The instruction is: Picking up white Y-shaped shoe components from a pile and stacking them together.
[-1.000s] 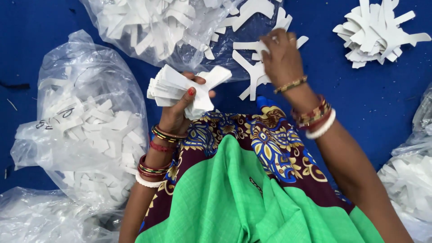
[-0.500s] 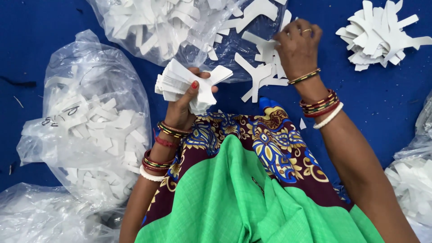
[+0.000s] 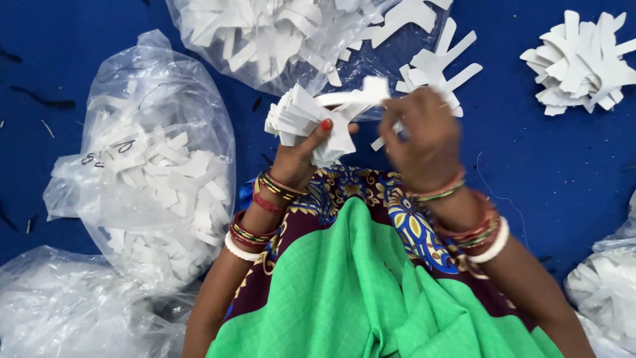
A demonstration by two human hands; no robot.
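Note:
My left hand (image 3: 301, 149) grips a thick stack of white foam cut-outs (image 3: 298, 116), fanned out above my lap. My right hand (image 3: 424, 132) pinches one white forked cut-out (image 3: 361, 93) and lays it against the top of that stack; the hand is blurred by motion. Several loose white forked pieces (image 3: 434, 63) lie on the blue cloth just beyond my right hand. Bangles ring both wrists.
A clear plastic bag of white pieces (image 3: 278, 33) lies at the top, another full bag (image 3: 142, 179) at the left, and crumpled plastic (image 3: 73, 311) at the lower left. A pile of white cut-outs (image 3: 583, 59) sits at the top right; another bag (image 3: 606, 292) at the right edge.
My right hand lifted a white piece from the loose ones on the cloth and carried it left and toward me to the stack in my left hand.

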